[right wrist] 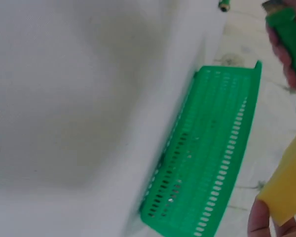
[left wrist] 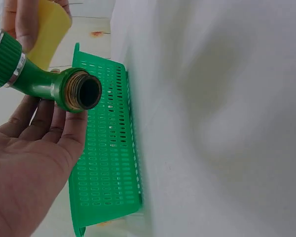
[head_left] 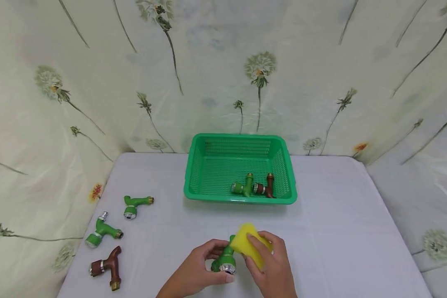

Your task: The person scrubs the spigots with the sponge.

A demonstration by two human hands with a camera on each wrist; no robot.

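A green tap (head_left: 226, 260) with a silver collar is held in my left hand (head_left: 199, 267), above the front of the table. Its threaded brass end faces the camera in the left wrist view, where the tap (left wrist: 42, 84) lies across the fingers. My right hand (head_left: 272, 265) grips a yellow sponge (head_left: 249, 244) between thumb and fingers. In the head view the sponge's edge is against or very near the tap's upper part; contact is hard to tell. The right wrist view shows the sponge (right wrist: 286, 177) below the tap (right wrist: 290, 42), with a gap between them.
Behind the hands stands a green plastic basket (head_left: 240, 200), holding a green tap (head_left: 248, 185) and a brown tap (head_left: 270, 186). On the table's left lie two green taps, one upper (head_left: 137, 202) and one lower (head_left: 102, 227), plus a brown tap (head_left: 112, 265). White cloth (head_left: 339, 231) covers the table.
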